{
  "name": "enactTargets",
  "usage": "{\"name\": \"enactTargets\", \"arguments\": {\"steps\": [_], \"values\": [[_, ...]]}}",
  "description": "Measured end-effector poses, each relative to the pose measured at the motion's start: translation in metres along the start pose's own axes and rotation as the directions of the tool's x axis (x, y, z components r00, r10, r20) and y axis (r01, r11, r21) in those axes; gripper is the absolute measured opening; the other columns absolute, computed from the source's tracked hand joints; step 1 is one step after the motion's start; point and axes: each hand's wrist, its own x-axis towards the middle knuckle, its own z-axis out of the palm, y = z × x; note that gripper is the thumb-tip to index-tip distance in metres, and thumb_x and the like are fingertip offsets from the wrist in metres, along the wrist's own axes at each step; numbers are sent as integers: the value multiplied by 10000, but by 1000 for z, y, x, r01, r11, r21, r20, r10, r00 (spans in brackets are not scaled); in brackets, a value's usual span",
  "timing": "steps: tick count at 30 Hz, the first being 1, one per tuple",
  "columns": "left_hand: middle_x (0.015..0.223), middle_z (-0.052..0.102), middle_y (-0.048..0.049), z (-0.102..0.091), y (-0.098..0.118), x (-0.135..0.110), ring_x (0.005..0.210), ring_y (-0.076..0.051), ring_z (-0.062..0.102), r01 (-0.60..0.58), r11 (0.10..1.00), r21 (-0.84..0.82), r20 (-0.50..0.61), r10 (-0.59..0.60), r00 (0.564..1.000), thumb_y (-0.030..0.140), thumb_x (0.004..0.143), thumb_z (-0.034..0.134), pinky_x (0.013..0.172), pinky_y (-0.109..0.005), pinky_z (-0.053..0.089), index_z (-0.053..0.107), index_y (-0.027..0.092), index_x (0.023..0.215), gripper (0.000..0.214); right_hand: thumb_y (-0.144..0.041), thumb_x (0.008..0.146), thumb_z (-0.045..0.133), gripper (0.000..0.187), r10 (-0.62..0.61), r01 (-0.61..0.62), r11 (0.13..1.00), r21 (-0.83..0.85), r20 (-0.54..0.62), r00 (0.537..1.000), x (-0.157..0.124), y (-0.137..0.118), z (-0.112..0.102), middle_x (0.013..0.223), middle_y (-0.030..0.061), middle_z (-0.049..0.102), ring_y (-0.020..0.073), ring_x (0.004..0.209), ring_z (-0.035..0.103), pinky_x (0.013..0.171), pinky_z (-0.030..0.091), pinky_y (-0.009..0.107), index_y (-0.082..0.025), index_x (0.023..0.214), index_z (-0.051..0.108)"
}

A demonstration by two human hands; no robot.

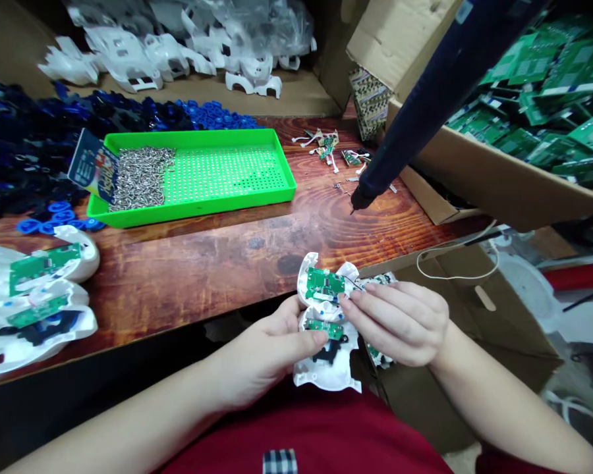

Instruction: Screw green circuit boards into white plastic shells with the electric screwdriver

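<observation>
My left hand is closed around a white plastic shell above my lap, just off the table's front edge, with the thumb lying across it. Inside the shell sit an upper green circuit board and a lower green circuit board, with a black plastic part below. My right hand has its fingers pressed together at the upper board's right side. A thin dark wire runs from the board towards those fingertips; whatever they pinch is hidden.
A green tray of screws stands on the wooden table. Similar white shells lie at left, near blue and black parts. A dark electric screwdriver hangs at right, before a cardboard box of green boards.
</observation>
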Motion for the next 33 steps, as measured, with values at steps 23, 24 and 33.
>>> {"name": "enactTargets", "arguments": {"steps": [23,24,33], "values": [[1357,369,-106,-9,-4,-12,1245,-181,365,-333,530,780,121,394,911,222,907,440,1053,-283,271,126,178,1334,532,-155,757,640,290,775,-722,-296,625,600,201,22,-59,-7,824,-11,623,74,712,596,670,522,177,-244,1012,533],[1365,354,-107,-10,-4,-13,1252,-178,355,-339,521,784,130,396,909,217,909,433,1053,-282,273,118,179,1334,530,-154,770,629,255,786,-749,-279,601,591,182,24,-62,-6,833,-17,625,70,720,595,671,514,171,-253,990,547],[1250,484,-104,-9,0,-14,1057,-171,512,-268,654,708,44,337,940,247,913,413,923,-313,407,228,173,1278,415,38,753,552,414,753,-731,278,623,331,568,23,-64,-3,995,33,629,138,943,595,819,513,283,-227,1067,606]]}}
